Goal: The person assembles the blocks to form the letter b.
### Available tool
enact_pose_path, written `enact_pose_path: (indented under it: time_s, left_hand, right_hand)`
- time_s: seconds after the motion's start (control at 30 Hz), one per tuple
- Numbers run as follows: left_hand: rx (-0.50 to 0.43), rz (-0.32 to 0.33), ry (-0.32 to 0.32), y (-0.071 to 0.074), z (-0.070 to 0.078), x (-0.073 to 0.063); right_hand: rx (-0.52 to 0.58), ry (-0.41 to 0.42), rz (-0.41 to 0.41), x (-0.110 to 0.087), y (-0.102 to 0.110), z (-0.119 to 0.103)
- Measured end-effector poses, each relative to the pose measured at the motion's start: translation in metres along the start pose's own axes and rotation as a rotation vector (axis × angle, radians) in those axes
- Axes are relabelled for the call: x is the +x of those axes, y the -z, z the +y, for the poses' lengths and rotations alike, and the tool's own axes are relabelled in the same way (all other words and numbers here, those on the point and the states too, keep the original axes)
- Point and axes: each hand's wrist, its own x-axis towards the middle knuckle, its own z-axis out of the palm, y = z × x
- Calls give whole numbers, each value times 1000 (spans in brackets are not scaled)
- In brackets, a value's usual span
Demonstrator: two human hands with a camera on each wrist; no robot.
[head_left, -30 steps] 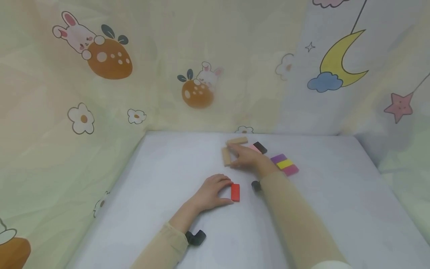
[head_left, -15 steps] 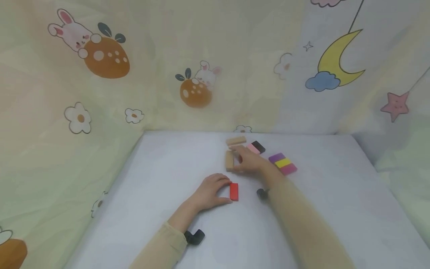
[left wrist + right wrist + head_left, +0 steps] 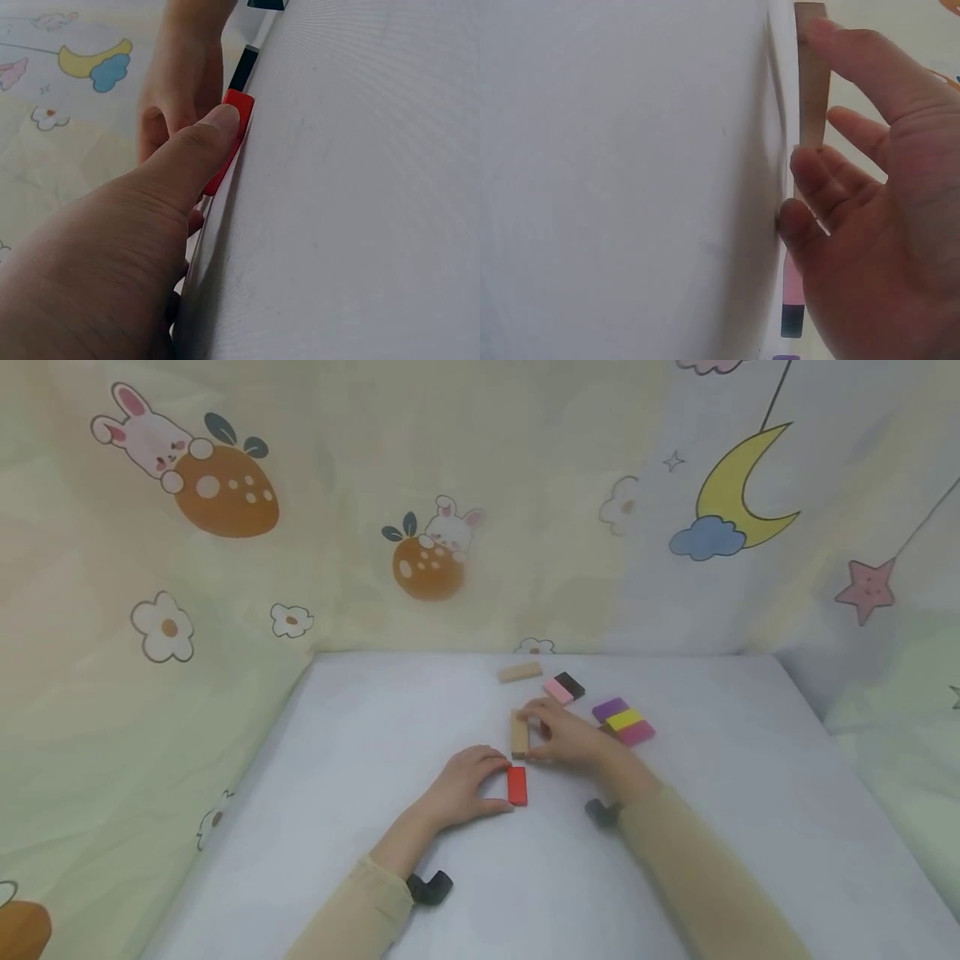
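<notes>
My left hand [image 3: 465,789] pinches a small red block [image 3: 517,786] lying on the white table; in the left wrist view the thumb presses on one end of that red block [image 3: 241,103]. Just beyond it, my right hand [image 3: 572,739] holds a plain wooden block [image 3: 520,735] by its ends, between thumb and fingers. The wooden block stands lengthwise in line with the red one, a small gap between them. In the right wrist view the thumb touches the upper end of the wooden block [image 3: 813,94] and a fingertip its lower end.
Another wooden block [image 3: 520,672] lies near the table's back edge. Beside it sit a pink block [image 3: 557,690] and a black block [image 3: 570,684]. Farther right are purple [image 3: 610,708], yellow [image 3: 623,719] and magenta blocks [image 3: 637,732], with a brown block [image 3: 606,729] partly hidden.
My right hand has brought the wooden block toward me and slightly right, from near the other wooden block to just beyond the red one. My left hand stays on the red block.
</notes>
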Motion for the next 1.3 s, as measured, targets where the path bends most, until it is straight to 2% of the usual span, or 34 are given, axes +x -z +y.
enact_pose_path:
  time_s: [0.17,0.43,0.57,0.7,0.83,0.93,1.13,1.3]
  left_hand:
    - [4,-16,16,-1,-2,-1]
    - [0,-3,0,-2,-4,-1]
    - [-7,-8,15,-3,-5,-1]
    - [-6,-10,13,-6,-6,0]
    - [1,-3,-4,-5,-4,1]
    - [2,-5,0,-3,-3,1]
    - [-11,-15,11,-3,-4,-1]
    - [-10,-14,9,-3,-4,0]
  right_hand:
    - [-11,16,-7,2,-4,0]
    - [-11,-71,18,14,-6,-5]
    - [-24,-118,1,20,-3,-12]
    - [-4,-166,13,18,3,-7]
    - [19,-216,100,6,21,8]
    - [-28,-256,135,-6,35,17]
    - [-225,-215,76,-37,44,27]
    - [-279,-107,16,-63,49,35]
